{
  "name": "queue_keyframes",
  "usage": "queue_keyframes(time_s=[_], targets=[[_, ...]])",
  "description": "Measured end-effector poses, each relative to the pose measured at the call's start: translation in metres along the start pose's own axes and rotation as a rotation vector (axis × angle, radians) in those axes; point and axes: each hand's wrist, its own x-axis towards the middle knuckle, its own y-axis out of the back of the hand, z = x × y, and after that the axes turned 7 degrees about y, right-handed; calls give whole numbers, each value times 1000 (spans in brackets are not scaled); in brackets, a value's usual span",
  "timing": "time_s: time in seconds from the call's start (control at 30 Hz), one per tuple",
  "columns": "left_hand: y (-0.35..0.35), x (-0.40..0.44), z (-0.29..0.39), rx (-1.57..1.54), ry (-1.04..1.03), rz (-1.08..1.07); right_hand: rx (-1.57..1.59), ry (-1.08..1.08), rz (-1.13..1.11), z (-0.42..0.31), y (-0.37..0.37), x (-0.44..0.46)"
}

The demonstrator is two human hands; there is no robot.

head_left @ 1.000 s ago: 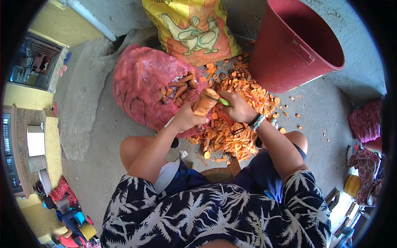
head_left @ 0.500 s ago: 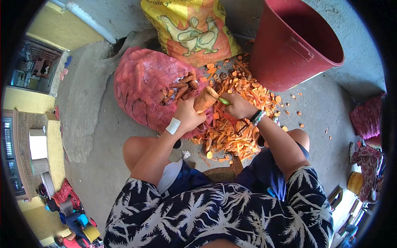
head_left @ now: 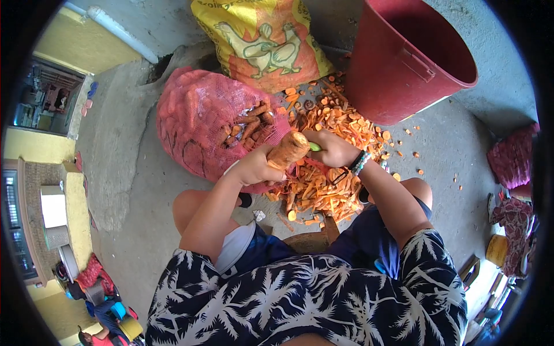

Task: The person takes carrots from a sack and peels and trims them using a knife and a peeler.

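My left hand (head_left: 254, 166) is wrapped round a thick carrot (head_left: 287, 152), its cut, pale end pointing up and to the right. Close by, my right hand (head_left: 336, 149) grips a green-handled tool (head_left: 314, 147) against the side of that end; its blade cannot be made out. Beneath both hands spreads a heap of orange carrot peelings (head_left: 326, 193) with cut slices among them. Left of the heap rests a pink mesh sack (head_left: 187, 124), and unpeeled carrots (head_left: 248, 128) show through its opening.
A yellow sack with printed chickens (head_left: 271, 49) leans at the back wall beside a tall red bin (head_left: 381, 75). A purplish mesh sack (head_left: 512, 158) stands at the right. Bits of carrot lie scattered on the concrete floor (head_left: 438, 190). Another person (head_left: 95, 337) is at lower left.
The carrot has turned in my left hand, its cut end now facing more toward me. My left wrist has rolled, hiding most of the white patch. Both hands are slightly lower.
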Motion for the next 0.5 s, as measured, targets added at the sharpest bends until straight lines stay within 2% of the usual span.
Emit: queue_keyframes(time_s=[0.03, 0.07, 0.13, 0.3, 0.37, 0.4, 0.43, 0.47, 0.5], targets=[[1, -1, 3, -79, 27, -91, -10, 25, -8, -4, 1, 1], [1, 0, 0, -82, 23, -88, -23, 51, -10, -9, 4, 2], [3, 8, -8, -301, 7, -243, -11, 62, 24, -21, 10, 4], [-3, 17, -9, -299, 15, -230, -86, 44, 53, -7, 13, -3], [-8, 18, -14, -294, -7, -228, -125, -37, 27, 7, 10, -4], [-14, 19, -22, -283, -41, -334, -216, -230, -4, 17, 13, -4], [-17, 20, -25, -258, -71, -443, -320, -311, -30, 58, 4, -14], [-23, 18, -17, -190, -99, -371, -416, -393, -43, 93, -6, -22], [-16, 23, -22, -225, -41, -213, -410, -396, -39, 90, -6, -24]])
